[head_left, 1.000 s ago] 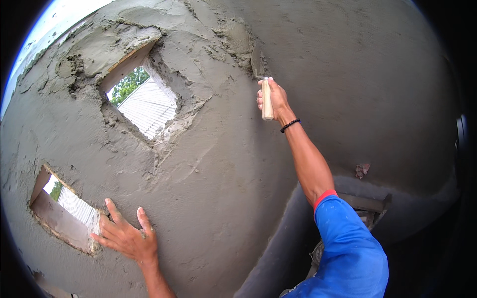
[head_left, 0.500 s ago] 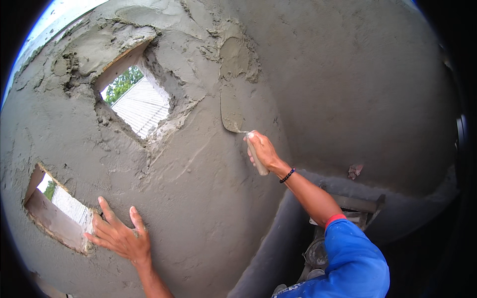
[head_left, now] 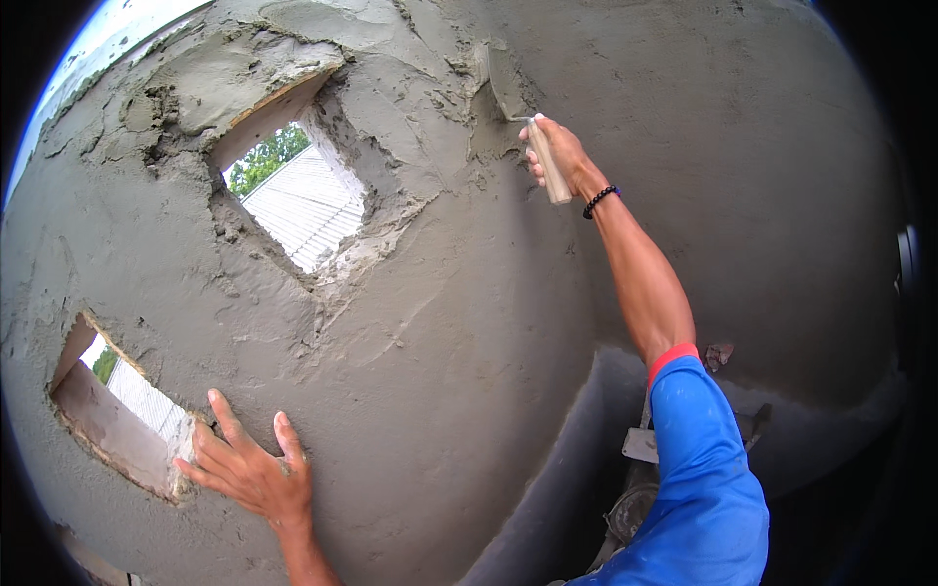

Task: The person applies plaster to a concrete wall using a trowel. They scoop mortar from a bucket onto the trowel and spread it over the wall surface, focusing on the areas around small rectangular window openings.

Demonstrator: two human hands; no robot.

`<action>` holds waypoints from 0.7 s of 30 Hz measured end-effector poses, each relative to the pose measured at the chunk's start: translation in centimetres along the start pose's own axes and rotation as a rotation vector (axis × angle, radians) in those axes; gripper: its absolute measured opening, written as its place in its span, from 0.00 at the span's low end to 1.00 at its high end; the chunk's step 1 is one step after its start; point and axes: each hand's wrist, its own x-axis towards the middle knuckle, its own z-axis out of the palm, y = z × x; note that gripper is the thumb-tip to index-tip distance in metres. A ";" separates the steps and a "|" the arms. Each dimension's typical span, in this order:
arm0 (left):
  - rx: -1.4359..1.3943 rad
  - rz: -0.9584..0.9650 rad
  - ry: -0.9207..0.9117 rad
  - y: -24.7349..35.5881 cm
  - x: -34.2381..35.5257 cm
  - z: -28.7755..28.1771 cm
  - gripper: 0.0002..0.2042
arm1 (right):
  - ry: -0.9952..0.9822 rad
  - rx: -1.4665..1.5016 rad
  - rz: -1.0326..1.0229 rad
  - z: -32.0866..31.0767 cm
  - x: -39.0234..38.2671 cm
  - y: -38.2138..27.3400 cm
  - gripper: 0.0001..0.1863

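Note:
My right hand (head_left: pixel 559 156) grips the wooden handle of a metal trowel (head_left: pixel 498 90), its blade against rough wet mortar high on the grey wall (head_left: pixel 440 332), near where that wall meets a smoother, darker wall on the right. To the left of the trowel is a square opening (head_left: pixel 290 195) with ragged mortar edges, showing leaves and a pale ribbed roof beyond. My left hand (head_left: pixel 256 469) rests spread on the wall, fingers apart, beside the right edge of a lower, smaller opening (head_left: pixel 122 408).
Below on the right are a grey recess or ledge with scaffold-like pieces and a pale plate (head_left: pixel 640 444), a round container (head_left: pixel 630 513) partly behind my arm, and a small reddish lump (head_left: pixel 719 355) on the darker wall. A bright strip of sky shows at the upper left.
My right hand and the trowel went down and left half a second ago and have now moved back up to the patch near the corner. My left hand stays on the wall.

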 end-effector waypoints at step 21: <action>-0.006 0.001 0.025 0.5 0.0 0.3 0.32 | 0.221 0.011 0.148 -4.1 -8.6 11.2 0.20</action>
